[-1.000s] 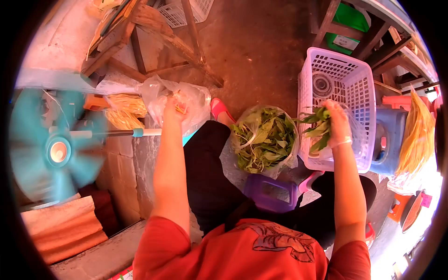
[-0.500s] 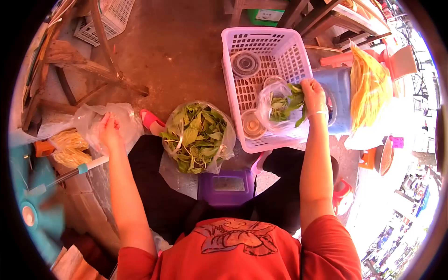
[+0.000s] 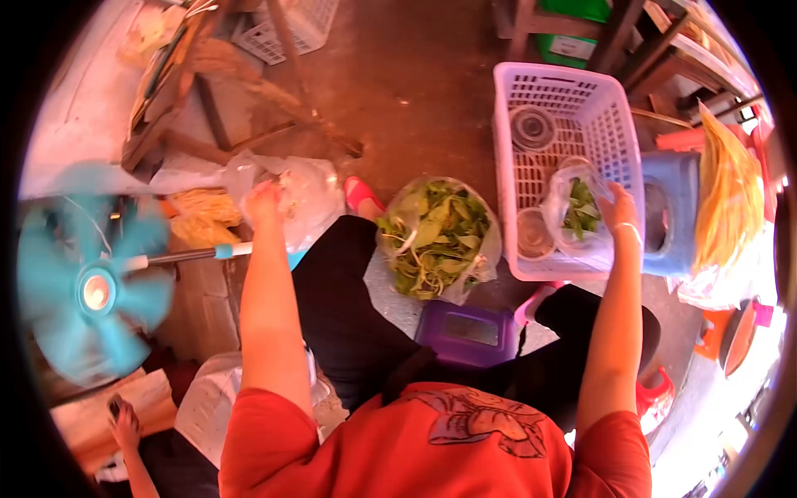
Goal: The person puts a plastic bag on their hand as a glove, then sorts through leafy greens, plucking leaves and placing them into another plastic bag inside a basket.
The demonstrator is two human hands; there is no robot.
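Observation:
My left hand (image 3: 264,201) is reached out over a clear plastic bag (image 3: 311,187) with some pale bits in it. Its fingers are bunched, and what they hold is blurred. On the other side, my right hand (image 3: 618,207) is beside a small clear bag of green leaves (image 3: 583,207), with its fingers loosely apart at the bag's right edge. That small bag sits in a pale pink plastic basket (image 3: 506,166), close to round clear containers (image 3: 532,129). Between my knees stands a larger open bag of leafy greens (image 3: 438,236), which neither hand touches.
A turquoise fan (image 3: 95,292) stands at left, near bagged yellow strips (image 3: 203,217). A purple stool (image 3: 465,332) is between my legs. Right of the basket are a blue stool (image 3: 671,212) and a yellow bundle (image 3: 730,195). Another person's hand (image 3: 124,423) holds a dark object at lower left.
The view has swung left, bringing the fan and another person's hand into sight. The leaves that were by my right hand's fingers now lie inside the small bag.

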